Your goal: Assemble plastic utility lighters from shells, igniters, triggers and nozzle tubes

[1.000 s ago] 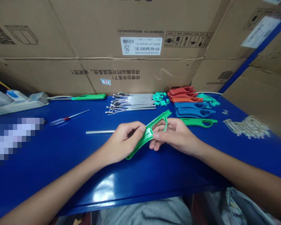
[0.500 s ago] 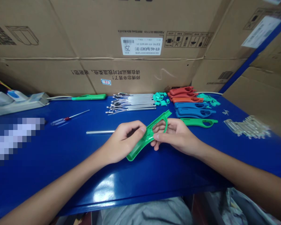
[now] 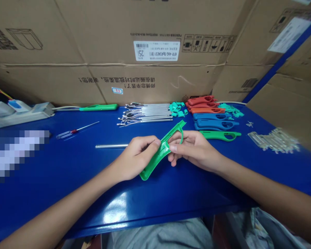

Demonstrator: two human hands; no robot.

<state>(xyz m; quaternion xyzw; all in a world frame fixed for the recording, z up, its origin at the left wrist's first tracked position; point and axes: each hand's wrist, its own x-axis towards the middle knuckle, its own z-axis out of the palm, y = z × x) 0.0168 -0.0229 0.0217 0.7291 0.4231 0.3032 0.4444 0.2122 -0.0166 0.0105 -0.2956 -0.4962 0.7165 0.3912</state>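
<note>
A green plastic lighter casing half (image 3: 155, 159) hangs tilted above the table, its hollow inner side towards me and its looped end up to the right. My left hand (image 3: 142, 152) is closed round its middle, thumb on the inner face. With thumb and fingers my right hand (image 3: 194, 149) pinches the casing beside the loop; some of those fingers are behind it. Whether a tiny part is under the right thumb, I cannot tell. Left of my left hand lies a metal tube (image 3: 110, 146), its right end hidden. Another green casing (image 3: 220, 135) rests behind my right hand.
Several metal tubes with wires (image 3: 150, 112) lie at the back beside teal clips (image 3: 178, 109). Red casings (image 3: 200, 100) and blue casings (image 3: 214, 124) are stacked right of them. Clear plastic parts (image 3: 274, 140) sit far right, a screwdriver (image 3: 74, 131) left. Cardboard (image 3: 155, 79) walls the back.
The casing half has turned slightly in my hands, its looped end shifting a little left and up. Both hands keep their grip and have barely moved.
</note>
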